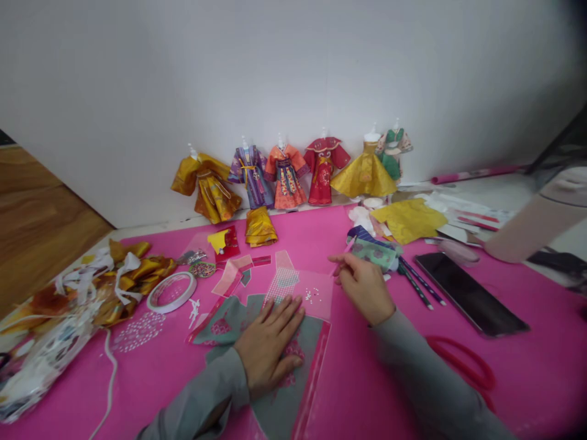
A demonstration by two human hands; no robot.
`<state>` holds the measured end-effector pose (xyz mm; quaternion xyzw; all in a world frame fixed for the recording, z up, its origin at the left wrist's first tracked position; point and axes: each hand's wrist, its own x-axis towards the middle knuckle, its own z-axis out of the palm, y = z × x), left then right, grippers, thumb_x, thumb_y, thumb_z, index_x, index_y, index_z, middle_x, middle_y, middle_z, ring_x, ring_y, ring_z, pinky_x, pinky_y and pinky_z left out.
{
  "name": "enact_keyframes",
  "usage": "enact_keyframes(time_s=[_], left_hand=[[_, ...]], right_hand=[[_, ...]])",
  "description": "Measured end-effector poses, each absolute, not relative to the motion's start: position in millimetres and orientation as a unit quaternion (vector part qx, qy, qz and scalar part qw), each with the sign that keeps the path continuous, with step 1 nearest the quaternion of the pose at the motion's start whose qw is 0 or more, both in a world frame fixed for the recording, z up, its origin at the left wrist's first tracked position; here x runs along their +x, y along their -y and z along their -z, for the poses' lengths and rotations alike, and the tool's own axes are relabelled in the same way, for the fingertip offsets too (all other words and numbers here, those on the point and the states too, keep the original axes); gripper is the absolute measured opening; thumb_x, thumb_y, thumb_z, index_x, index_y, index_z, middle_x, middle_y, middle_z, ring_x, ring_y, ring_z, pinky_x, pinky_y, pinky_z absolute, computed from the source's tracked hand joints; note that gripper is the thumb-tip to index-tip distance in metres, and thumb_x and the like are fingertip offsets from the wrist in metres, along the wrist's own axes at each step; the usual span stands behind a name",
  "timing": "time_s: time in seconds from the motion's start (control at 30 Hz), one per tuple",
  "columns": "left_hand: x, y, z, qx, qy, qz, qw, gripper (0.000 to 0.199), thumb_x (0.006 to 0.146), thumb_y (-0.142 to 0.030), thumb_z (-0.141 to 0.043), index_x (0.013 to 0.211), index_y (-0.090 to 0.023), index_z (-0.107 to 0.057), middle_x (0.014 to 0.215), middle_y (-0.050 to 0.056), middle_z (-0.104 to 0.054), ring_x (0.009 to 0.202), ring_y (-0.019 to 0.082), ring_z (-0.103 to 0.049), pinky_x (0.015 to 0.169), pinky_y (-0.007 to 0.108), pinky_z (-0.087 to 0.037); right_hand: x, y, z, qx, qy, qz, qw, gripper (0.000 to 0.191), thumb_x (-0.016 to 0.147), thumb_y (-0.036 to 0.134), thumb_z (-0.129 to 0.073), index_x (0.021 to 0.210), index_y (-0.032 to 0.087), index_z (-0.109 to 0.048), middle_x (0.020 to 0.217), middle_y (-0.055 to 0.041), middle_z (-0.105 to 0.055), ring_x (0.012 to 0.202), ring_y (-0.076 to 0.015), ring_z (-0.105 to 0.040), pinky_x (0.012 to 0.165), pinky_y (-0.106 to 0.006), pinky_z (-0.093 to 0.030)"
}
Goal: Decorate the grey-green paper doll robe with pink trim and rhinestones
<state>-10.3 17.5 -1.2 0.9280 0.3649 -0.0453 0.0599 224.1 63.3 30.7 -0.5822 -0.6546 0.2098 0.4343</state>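
Observation:
My left hand (271, 345) lies flat with fingers spread on a grey-green cloth piece (275, 412) with pink motifs and a red border. Just beyond its fingertips is a sheet of small white beads in rows (280, 282). Loose white beads (313, 296) are scattered on a clear film to the right of that sheet. Above and right of these beads, my right hand (364, 286) pinches a slim pink pen-like stick (351, 243). The stick's lower end is partly hidden by the fingers.
Several miniature dresses on small stands (284, 177) line the wall. A tape roll (172, 292) and a heap of gold scraps (123, 275) lie left. To the right are a phone (470, 293), two pencils (419, 284), red-handled scissors (463, 360) and a pink bottle (536, 214).

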Motion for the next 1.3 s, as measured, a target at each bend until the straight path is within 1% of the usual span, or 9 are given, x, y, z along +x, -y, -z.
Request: enact_keyframes(time_s=[0.13,0.3,0.43,0.6,0.77,0.87,1.0,1.1,1.3], left_hand=[[-11.6,-3.1,-1.8,0.917,-0.392,0.051,0.054,0.073,0.091,-0.054,-0.038,0.148,-0.017,-0.011,0.155,0.009,-0.011,0.142,0.024,-0.004,0.113,0.049,-0.009],[-13.2,13.8,-3.7,0.906,-0.42,0.028,0.046,0.069,0.088,-0.046,-0.049,0.145,-0.019,-0.023,0.154,0.008,-0.017,0.141,0.025,-0.012,0.113,0.05,-0.012],[-12.1,18.1,-5.9,0.903,-0.427,0.001,0.043,0.064,0.086,-0.046,-0.053,0.141,-0.019,-0.034,0.152,0.009,-0.026,0.139,0.028,-0.02,0.112,0.053,-0.014],[-6.9,18.2,-13.0,0.898,-0.439,-0.016,0.019,0.061,0.084,-0.046,-0.058,0.136,-0.021,-0.041,0.149,0.008,-0.032,0.136,0.029,-0.026,0.11,0.056,-0.017],[-6.4,20.0,-17.4,0.913,-0.402,-0.061,0.017,0.054,0.086,-0.043,-0.055,0.132,-0.018,-0.043,0.145,0.009,-0.039,0.136,0.027,-0.028,0.111,0.054,-0.018],[-6.5,19.6,-13.6,0.916,-0.393,-0.068,0.042,0.047,0.085,-0.042,-0.057,0.125,-0.018,-0.049,0.142,0.009,-0.044,0.134,0.027,-0.031,0.111,0.056,-0.018],[-6.4,17.3,-4.6,0.916,-0.396,-0.049,0.05,0.049,0.081,-0.044,-0.061,0.122,-0.02,-0.051,0.144,0.008,-0.04,0.134,0.029,-0.031,0.11,0.058,-0.017],[-7.6,16.3,0.7,0.921,-0.383,-0.041,0.054,0.058,0.078,-0.051,-0.063,0.126,-0.021,-0.049,0.146,0.009,-0.037,0.134,0.031,-0.029,0.109,0.06,-0.015],[-14.0,13.0,13.2,0.921,-0.379,-0.056,0.071,0.06,0.079,-0.052,-0.06,0.129,-0.023,-0.047,0.151,0.009,-0.029,0.135,0.035,-0.027,0.109,0.062,-0.014]], right_hand=[[223.9,-63.4,-28.7,-0.57,0.66,-0.215,0.44,0.038,0.074,0.009,-0.043,0.103,0.015,-0.067,0.075,-0.0044,-0.069,0.067,-0.0194,-0.064,0.062,-0.031,-0.046],[219.4,-62.1,-28.1,-0.541,0.666,-0.243,0.452,0.034,0.071,0.008,-0.051,0.099,0.015,-0.067,0.077,-0.0033,-0.069,0.069,-0.0173,-0.064,0.064,-0.029,-0.048],[213.7,-58.2,-32.8,-0.525,0.653,-0.273,0.473,0.022,0.077,0.017,-0.056,0.096,0.014,-0.066,0.075,-0.0042,-0.069,0.067,-0.0166,-0.064,0.06,-0.027,-0.049],[207.6,-46.8,-42.4,-0.491,0.6,-0.34,0.533,0.024,0.09,0.034,-0.05,0.098,0.016,-0.063,0.073,-0.0033,-0.067,0.06,-0.0133,-0.06,0.057,-0.026,-0.049],[205.1,-29.3,-41.5,-0.466,0.579,-0.378,0.553,0.024,0.095,0.039,-0.044,0.088,0.019,-0.056,0.063,0.0019,-0.058,0.057,-0.0109,-0.054,0.055,-0.023,-0.045],[205.2,-23.4,-34.7,-0.475,0.557,-0.424,0.533,0.023,0.094,0.04,-0.045,0.082,0.02,-0.047,0.061,0.0045,-0.053,0.056,-0.01,-0.053,0.055,-0.022,-0.043],[203.0,-24.6,-25.4,-0.471,0.525,-0.489,0.513,0.021,0.088,0.04,-0.053,0.088,0.02,-0.047,0.069,0.004,-0.052,0.06,-0.0111,-0.056,0.059,-0.025,-0.047],[199.8,-26.7,-21.3,-0.472,0.533,-0.501,0.492,0.023,0.09,0.039,-0.049,0.098,0.017,-0.053,0.073,-0.0007,-0.059,0.068,-0.0139,-0.058,0.065,-0.027,-0.048],[197.8,-29.3,-14.4,-0.478,0.552,-0.496,0.47,0.014,0.088,0.032,-0.051,0.09,0.018,-0.052,0.076,-0.0018,-0.06,0.072,-0.0152,-0.059,0.066,-0.028,-0.047]])
